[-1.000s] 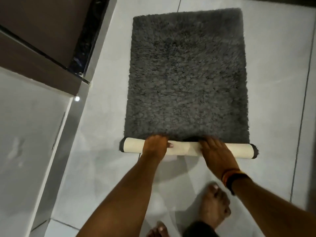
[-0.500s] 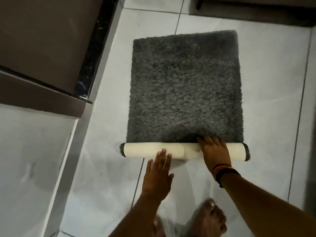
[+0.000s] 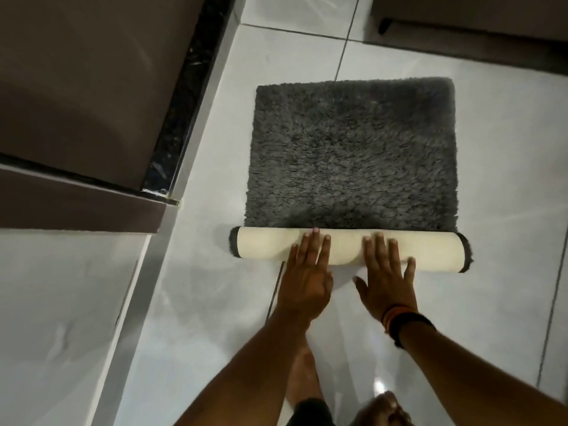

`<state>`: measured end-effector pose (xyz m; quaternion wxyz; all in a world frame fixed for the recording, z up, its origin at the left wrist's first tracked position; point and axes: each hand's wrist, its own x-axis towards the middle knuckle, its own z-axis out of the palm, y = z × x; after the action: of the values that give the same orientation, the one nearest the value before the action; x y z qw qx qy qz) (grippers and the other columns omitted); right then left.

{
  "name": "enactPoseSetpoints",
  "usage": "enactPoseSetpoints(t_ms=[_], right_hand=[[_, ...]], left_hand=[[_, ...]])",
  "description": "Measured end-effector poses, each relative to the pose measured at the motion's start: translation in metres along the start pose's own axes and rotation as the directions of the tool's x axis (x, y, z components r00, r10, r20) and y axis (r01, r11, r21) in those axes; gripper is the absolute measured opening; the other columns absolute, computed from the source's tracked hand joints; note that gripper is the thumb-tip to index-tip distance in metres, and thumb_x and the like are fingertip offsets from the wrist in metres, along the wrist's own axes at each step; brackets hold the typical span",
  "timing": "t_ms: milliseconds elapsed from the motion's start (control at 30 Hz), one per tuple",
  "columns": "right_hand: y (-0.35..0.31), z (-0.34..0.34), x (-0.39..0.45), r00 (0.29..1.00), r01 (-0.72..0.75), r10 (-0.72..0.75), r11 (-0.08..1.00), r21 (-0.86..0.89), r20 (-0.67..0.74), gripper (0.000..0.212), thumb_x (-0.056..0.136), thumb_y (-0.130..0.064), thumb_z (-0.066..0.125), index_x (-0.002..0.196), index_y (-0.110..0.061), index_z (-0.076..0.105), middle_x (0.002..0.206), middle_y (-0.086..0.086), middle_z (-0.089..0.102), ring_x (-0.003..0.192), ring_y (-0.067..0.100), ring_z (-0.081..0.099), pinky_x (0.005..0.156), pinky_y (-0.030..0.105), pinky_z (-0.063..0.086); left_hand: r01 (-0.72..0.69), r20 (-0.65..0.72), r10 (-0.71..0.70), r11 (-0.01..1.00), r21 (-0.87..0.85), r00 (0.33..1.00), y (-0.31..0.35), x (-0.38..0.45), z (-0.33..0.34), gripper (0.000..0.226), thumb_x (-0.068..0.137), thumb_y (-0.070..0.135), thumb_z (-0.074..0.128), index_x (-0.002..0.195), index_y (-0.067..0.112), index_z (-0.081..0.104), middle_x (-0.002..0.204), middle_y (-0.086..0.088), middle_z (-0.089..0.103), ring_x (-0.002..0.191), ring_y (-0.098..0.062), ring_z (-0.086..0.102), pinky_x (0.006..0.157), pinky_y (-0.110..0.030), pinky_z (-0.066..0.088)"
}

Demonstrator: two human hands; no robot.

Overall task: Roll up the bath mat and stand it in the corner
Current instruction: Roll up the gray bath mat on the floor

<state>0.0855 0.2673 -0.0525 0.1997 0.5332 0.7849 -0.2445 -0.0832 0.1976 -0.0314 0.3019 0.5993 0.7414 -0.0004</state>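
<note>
Where the view begins at its near edge, your bare feet (image 3: 302, 376) stand on the glossy pale grey tiled floor (image 3: 190, 318), and both forearms reach forward from there. Your left hand (image 3: 305, 272) lies flat with fingers spread and extended, fingertips resting on the cream backing of the rolled part; it grips nothing. Your right hand (image 3: 385, 275), with dark and orange bands (image 3: 402, 321) at the wrist, is likewise flat and splayed, fingers pressing on the same roll just beside the left. The dark grey shaggy rectangular bath mat (image 3: 350, 155) lies on the floor, its near edge wound into a cream cylinder (image 3: 264, 245) with dark pile showing at both ends. The unrolled part stretches flat beyond the roll. To the left runs a metallic strip (image 3: 153, 250) beside brown panels (image 3: 86, 87). At far right, a dark furniture base (image 3: 461, 35) sits on the tiles.
</note>
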Motion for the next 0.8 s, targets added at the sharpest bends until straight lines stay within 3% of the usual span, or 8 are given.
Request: enactPoseSetpoints(t_ms=[200, 433, 500, 567, 633, 700, 800], right_hand=[[-0.001, -0.055, 0.022, 0.999, -0.021, 0.021, 1.000, -0.002, 0.027, 0.085, 0.096, -0.043, 0.046, 0.154, -0.017, -0.011, 0.165, 0.004, -0.012, 0.152, 0.027, -0.003, 0.121, 0.056, 0.018], [-0.009, -0.050, 0.013, 0.966, -0.023, 0.026, 1.000, -0.015, 0.258, 0.096, 0.096, -0.044, 0.045, 0.143, -0.017, -0.034, 0.156, 0.003, -0.037, 0.149, 0.026, -0.021, 0.122, 0.056, 0.007], [-0.012, -0.059, 0.038, 0.976, -0.015, 0.021, 0.999, -0.029, 0.219, 0.102, 0.094, -0.045, 0.050, 0.143, -0.018, -0.035, 0.154, 0.002, -0.039, 0.148, 0.027, -0.023, 0.121, 0.059, 0.005], [-0.014, -0.077, 0.067, 0.984, -0.008, 0.009, 1.000, -0.009, 0.177, 0.103, 0.092, -0.042, 0.054, 0.147, -0.018, -0.030, 0.156, 0.000, -0.036, 0.148, 0.026, -0.022, 0.121, 0.061, 0.006], [-0.013, -0.096, 0.093, 0.991, 0.003, -0.003, 1.000, 0.005, 0.137, 0.099, 0.092, -0.040, 0.055, 0.151, -0.020, -0.023, 0.161, -0.001, -0.027, 0.150, 0.026, -0.018, 0.121, 0.061, 0.006], [-0.012, -0.116, 0.119, 0.991, 0.020, -0.021, 1.000, 0.012, 0.131, 0.093, 0.093, -0.039, 0.054, 0.153, -0.019, -0.015, 0.164, 0.001, -0.018, 0.151, 0.026, -0.013, 0.120, 0.060, 0.009], [-0.007, -0.142, 0.144, 0.990, 0.041, -0.047, 0.998, 0.041, 0.130, 0.089, 0.094, -0.039, 0.053, 0.154, -0.016, -0.008, 0.165, 0.004, -0.011, 0.152, 0.025, -0.005, 0.121, 0.057, 0.013]], left_hand=[[0.006, 0.147, -0.014, 0.998, 0.058, 0.989, 0.002, 0.027, -0.023, 0.075, 0.107, 0.036, 0.042, 0.166, 0.020, -0.001, 0.174, -0.002, -0.011, 0.161, -0.023, -0.010, 0.132, -0.042, 0.004], [0.223, 0.340, -0.174, 0.968, -0.112, 0.924, 0.013, 0.105, -0.070, 0.074, 0.109, 0.038, 0.037, 0.165, 0.019, -0.008, 0.172, -0.006, -0.016, 0.160, -0.023, -0.015, 0.131, -0.042, -0.005], [0.208, 0.281, -0.150, 0.959, -0.193, 0.948, 0.009, 0.115, -0.078, 0.072, 0.109, 0.037, 0.037, 0.165, 0.019, -0.005, 0.173, -0.005, -0.013, 0.160, -0.022, -0.012, 0.130, -0.041, -0.005], [0.063, 0.058, -0.053, 0.980, -0.190, 0.997, 0.008, 0.114, -0.079, 0.069, 0.108, 0.030, 0.041, 0.165, 0.014, 0.006, 0.174, -0.008, -0.003, 0.161, -0.025, -0.003, 0.131, -0.040, 0.002], [-0.055, -0.103, 0.044, 0.993, -0.107, 0.994, 0.012, 0.104, -0.070, 0.066, 0.105, 0.023, 0.045, 0.164, 0.007, 0.018, 0.173, -0.013, 0.009, 0.161, -0.029, 0.006, 0.131, -0.043, 0.010], [-0.048, -0.066, 0.042, 0.994, -0.096, 0.997, 0.020, 0.105, -0.066, 0.072, 0.102, 0.022, 0.048, 0.164, 0.008, 0.014, 0.173, -0.010, 0.005, 0.161, -0.028, 0.002, 0.132, -0.042, 0.007], [0.046, 0.100, -0.036, 0.994, -0.097, 0.994, 0.023, 0.133, -0.078, 0.086, 0.100, 0.025, 0.054, 0.165, 0.011, -0.001, 0.174, -0.006, -0.010, 0.161, -0.024, -0.011, 0.132, -0.043, 0.005]])
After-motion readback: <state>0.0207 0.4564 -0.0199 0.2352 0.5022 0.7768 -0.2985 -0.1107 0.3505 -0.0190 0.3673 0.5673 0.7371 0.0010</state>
